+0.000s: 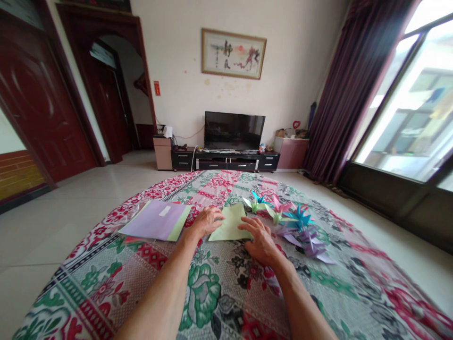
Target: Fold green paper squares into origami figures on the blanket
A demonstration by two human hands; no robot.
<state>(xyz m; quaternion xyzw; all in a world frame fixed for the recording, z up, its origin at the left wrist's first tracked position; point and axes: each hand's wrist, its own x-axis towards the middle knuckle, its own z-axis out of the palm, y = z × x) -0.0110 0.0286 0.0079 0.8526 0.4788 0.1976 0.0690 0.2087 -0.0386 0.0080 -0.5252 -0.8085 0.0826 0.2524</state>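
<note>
A light green sheet of paper (230, 225) lies on the patterned tablecloth in front of me, and its surface looks slightly uneven. My left hand (208, 221) rests at its left edge, fingers stretched onto the paper. On the opposite edge, my right hand (260, 240) touches the sheet with its fingers spread. Neither hand grips anything. To the left is a stack of coloured paper, with a purple sheet (152, 219) on top and a green margin showing. Several folded paper cranes sit to the right, among them a blue crane (300, 216) and a purple crane (312, 242).
The round table is covered by a floral tablecloth (201, 293). Plastic wrapping seems to lie by the paper stack. Beyond the table, a television (234, 131) stands on a low black cabinet (226, 163). A dark curtain (354, 94) hangs by the window at right.
</note>
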